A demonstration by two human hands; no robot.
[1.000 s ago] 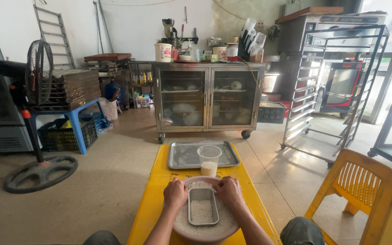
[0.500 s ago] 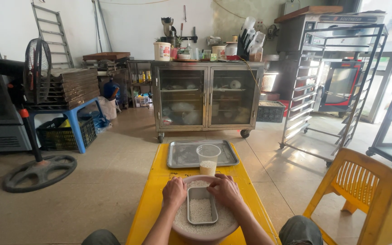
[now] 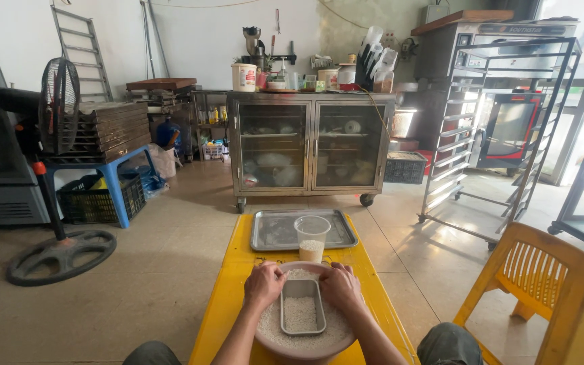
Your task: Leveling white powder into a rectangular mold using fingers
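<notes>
Metal and rectangular, a small tin of white grains sits in a round bowl of grainy white powder on the yellow worktop — left hand and right hand curl closed over its far corners. Beyond stand a clear plastic cup and flat steel tray.

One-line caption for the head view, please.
Both hands, left hand and right hand, grip a small rectangular tin in a rice-filled bowl.
</notes>
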